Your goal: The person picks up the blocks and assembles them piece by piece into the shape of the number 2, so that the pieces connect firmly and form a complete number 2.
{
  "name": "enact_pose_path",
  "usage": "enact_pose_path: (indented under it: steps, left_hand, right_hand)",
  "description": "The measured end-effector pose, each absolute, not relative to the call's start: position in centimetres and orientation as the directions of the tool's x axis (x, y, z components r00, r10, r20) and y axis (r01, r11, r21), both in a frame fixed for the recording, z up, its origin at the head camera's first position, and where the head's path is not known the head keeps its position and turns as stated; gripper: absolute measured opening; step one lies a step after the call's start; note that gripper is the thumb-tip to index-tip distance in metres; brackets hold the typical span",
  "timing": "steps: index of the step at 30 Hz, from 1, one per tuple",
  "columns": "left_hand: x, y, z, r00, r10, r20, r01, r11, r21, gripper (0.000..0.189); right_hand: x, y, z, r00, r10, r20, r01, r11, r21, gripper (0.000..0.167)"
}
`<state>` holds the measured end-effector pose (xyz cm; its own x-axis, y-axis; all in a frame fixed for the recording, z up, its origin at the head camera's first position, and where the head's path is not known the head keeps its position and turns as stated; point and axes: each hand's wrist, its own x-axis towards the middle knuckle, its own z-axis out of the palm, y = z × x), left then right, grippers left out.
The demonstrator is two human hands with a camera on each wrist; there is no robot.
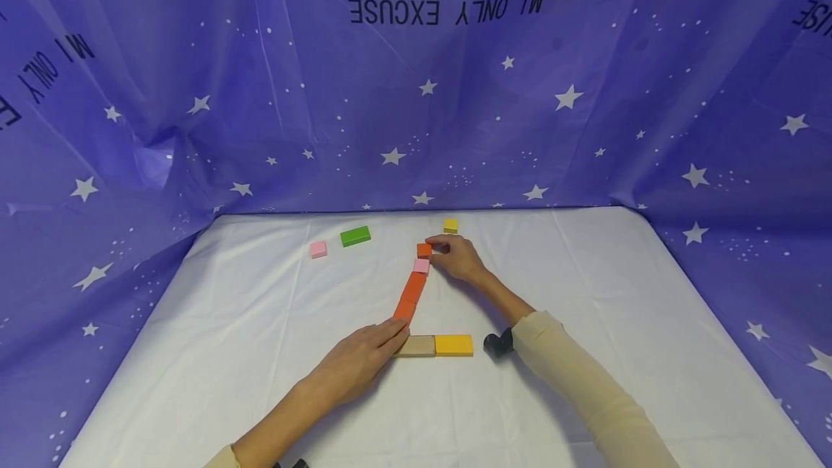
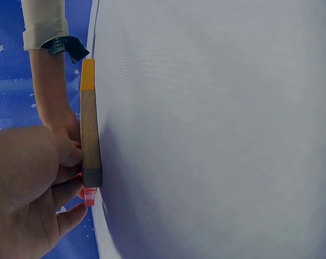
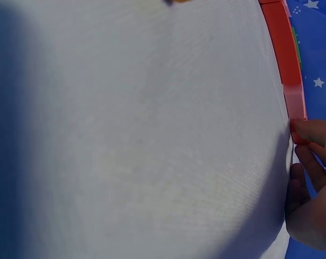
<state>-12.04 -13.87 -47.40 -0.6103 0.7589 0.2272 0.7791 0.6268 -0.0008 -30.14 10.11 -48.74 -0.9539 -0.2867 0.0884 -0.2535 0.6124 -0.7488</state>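
Note:
In the head view, my right hand [image 1: 458,258] pinches a small orange-red block [image 1: 424,250] at the far end of a bent line of blocks. A small pink block [image 1: 421,266] lies just before it, then two longer orange-red blocks [image 1: 413,286] end to end. The right wrist view shows fingertips [image 3: 308,129] at the small orange-red block. My left hand [image 1: 357,363] rests at the line's near end, its fingers fairly straight, touching the blocks there. Beside it lies a bare wooden block [image 1: 417,346], end to end with a yellow block [image 1: 453,345].
Behind my right hand stands a small yellow block [image 1: 451,225]. A green block [image 1: 355,236] and another pink block [image 1: 318,249] lie at the back left. A white cloth [image 1: 260,323] covers the table, and a blue starry curtain [image 1: 364,107] rises behind it.

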Motion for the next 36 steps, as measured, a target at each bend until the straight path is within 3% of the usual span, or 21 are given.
enact_pose_path:
  steps: [36]
  left_hand:
    - [-11.91,-13.84,-47.24,-0.618,0.758,0.208,0.774,0.633,-0.005,0.048]
  right_hand:
    - [-30.28,10.37,-48.57,-0.941,-0.334,0.058,-0.264,0.617,-0.741,0.042]
